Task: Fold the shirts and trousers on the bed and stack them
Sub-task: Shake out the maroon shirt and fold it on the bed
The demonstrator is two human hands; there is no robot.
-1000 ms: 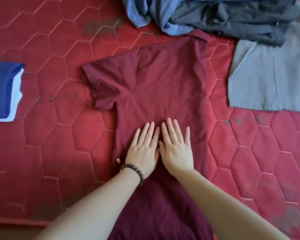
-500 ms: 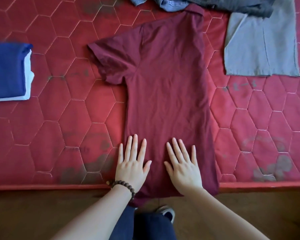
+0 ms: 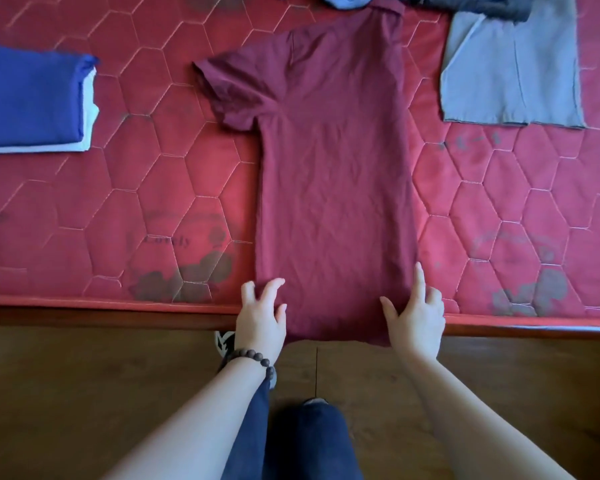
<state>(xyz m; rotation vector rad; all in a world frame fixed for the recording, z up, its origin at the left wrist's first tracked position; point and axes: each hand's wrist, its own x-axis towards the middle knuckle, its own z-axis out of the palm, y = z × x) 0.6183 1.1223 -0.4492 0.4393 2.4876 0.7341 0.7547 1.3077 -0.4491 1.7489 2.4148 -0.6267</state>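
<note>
Maroon shirt (image 3: 333,174) lies flat on the bed (image 3: 118,209), already halved lengthwise with one sleeve showing at its left and its hem hanging over the near edge. To your far left sits a folded stack (image 3: 32,102), blue on top of white, so part of the job looks done; grey and dark garments (image 3: 510,71) wait unfolded at the top right. Your left hand (image 3: 260,317) has its fingers bent at the shirt's lower left edge, your right hand (image 3: 416,313) at the lower right with the forefinger straight; whether either pinches cloth, you cannot tell.
</note>
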